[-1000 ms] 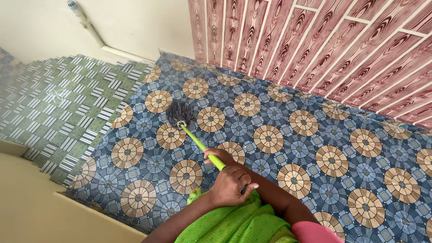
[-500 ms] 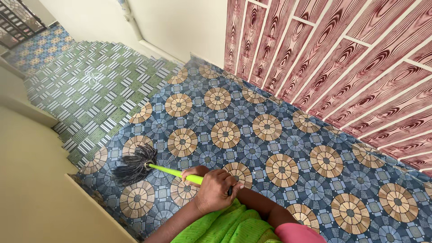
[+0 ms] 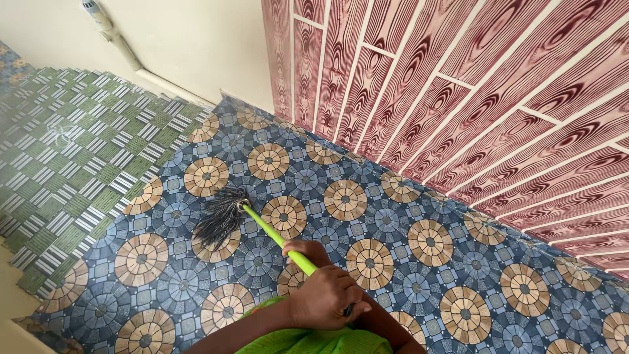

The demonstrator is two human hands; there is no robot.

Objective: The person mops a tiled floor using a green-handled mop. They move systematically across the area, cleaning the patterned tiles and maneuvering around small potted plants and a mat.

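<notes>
1. Fingers of our left hand point(image 3: 327, 298) are wrapped tight round the lower end of the green broom handle point(image 3: 272, 233), knuckles up; one fingertip lies along the shaft.
2. Our right hand is hidden beneath the left, with only a bit of forearm showing, so we cannot tell whether it grips anything.
3. Just under the hand is our green garment point(image 3: 308, 341).
4. Up and to the left of the hand, the handle ends in dark bristles point(image 3: 219, 219), splayed on the blue circle-patterned floor point(image 3: 406, 216).
5. Farther left lie the green striped tiles point(image 3: 72, 144); up and to the right of the hand rises the red wood-grain wall point(image 3: 458, 85).
6. We judge a sweeping stroke is in hand. Another pass would call for a firm grip and bristles kept low against the tiles.
</notes>
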